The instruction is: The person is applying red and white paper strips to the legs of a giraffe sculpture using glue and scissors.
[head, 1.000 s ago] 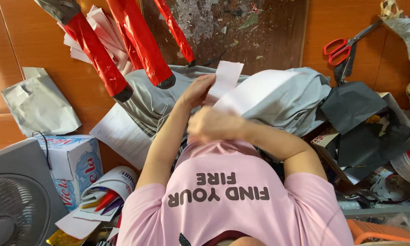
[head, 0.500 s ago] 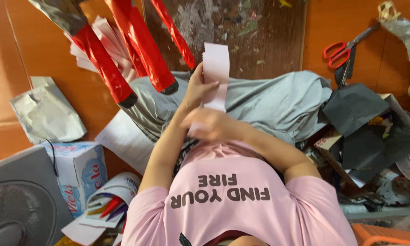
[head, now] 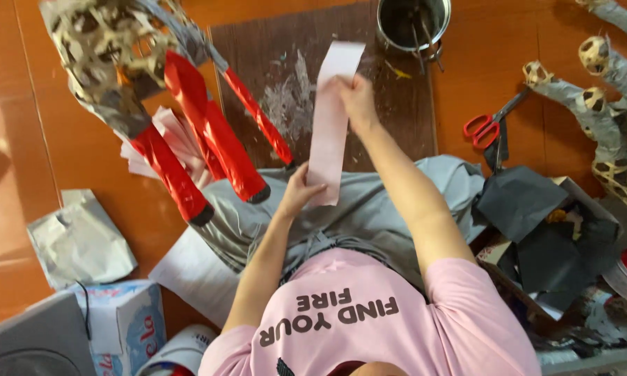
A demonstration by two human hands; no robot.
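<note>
The 2 hands stretch a pale paper strip lengthwise, right hand pinching its top, left hand its bottom.

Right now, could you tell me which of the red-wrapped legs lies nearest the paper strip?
The thin red leg: its dark tip ends just beside the paper strip, while the two thicker ones lie further left.

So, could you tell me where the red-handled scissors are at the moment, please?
The red-handled scissors lie on the orange floor in the head view, on the person's right, beyond the black paper sheets and below the metal pot.
</note>
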